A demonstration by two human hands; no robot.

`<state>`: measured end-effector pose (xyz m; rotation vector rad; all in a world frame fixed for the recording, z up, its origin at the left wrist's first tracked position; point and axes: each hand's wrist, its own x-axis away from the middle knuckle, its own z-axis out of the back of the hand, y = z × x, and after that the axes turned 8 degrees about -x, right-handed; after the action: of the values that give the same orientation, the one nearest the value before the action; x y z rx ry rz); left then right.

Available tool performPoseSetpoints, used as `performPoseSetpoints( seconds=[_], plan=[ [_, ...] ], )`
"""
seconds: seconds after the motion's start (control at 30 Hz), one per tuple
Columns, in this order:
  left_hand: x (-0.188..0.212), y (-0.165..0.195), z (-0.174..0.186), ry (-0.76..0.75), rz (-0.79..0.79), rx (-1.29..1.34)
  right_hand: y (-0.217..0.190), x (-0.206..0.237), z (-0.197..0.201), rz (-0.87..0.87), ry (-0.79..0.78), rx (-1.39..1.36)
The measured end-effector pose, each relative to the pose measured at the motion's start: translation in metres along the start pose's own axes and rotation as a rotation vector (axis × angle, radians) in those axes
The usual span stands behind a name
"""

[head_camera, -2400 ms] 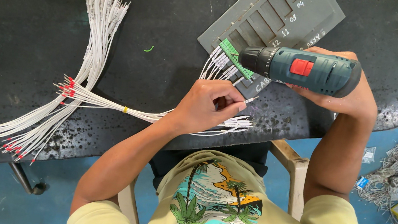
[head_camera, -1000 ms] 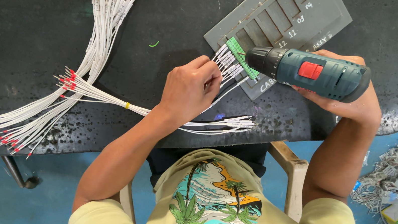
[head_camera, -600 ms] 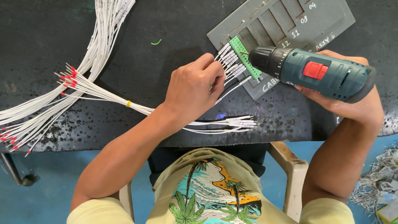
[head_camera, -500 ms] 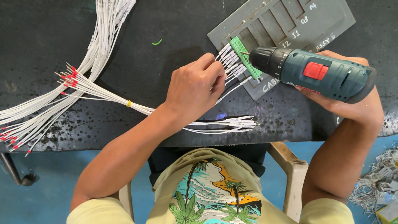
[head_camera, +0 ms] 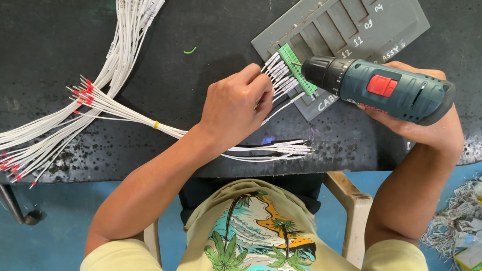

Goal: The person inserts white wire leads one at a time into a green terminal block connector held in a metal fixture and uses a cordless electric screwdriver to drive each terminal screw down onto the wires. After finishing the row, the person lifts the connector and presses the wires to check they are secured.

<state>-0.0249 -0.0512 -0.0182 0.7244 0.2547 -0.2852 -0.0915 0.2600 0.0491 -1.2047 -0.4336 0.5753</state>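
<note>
Landmark: green terminal block point(head_camera: 297, 69), sitting at the near-left edge of a grey slotted jig plate point(head_camera: 352, 26) on the black desk point(head_camera: 41, 19).

Right hand point(head_camera: 420, 124) grips a teal cordless driver point(head_camera: 381, 88) w/ red switch; fingers wrapped tight round the body, chuck end pointing left and just touching the block's right side.

Left hand point(head_camera: 235, 107) sits just left of and below the block, fingers pressed together, pinching at the short white wires point(head_camera: 279, 76) that fan out of the block's left face. Exactly which wire is pinched – can't tell.

Below the block, near the desk's front edge, a thin bunch of white leads point(head_camera: 279, 149) runs out from under the left hand. Far left of the block: big bundle of white wires w/ red ferrules point(head_camera: 81, 113), tied by a yellow band, spread across the desk. Small green scrap point(head_camera: 189, 50) left of the block.
</note>
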Motion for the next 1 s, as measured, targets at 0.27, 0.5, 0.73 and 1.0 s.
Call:
performPoseSetpoints(
  seconds=[0.27, 0.5, 0.73, 1.0],
  plan=[
    [0.0, 0.0, -0.004, 0.003, -0.005, -0.008, 0.003, 0.002, 0.0, -0.002, 0.016, 0.016],
    [-0.001, -0.001, -0.009, 0.035, -0.008, -0.009, 0.002, 0.003, -0.001, -0.046, 0.024, 0.021],
    [-0.003, -0.001, -0.013, 0.087, -0.086, -0.067, 0.009, 0.012, 0.001, -0.106, 0.033, 0.186],
    [-0.001, -0.006, -0.019, 0.08, -0.201, -0.168, 0.014, 0.039, 0.006, -0.142, 0.104, 0.251]
  ],
)
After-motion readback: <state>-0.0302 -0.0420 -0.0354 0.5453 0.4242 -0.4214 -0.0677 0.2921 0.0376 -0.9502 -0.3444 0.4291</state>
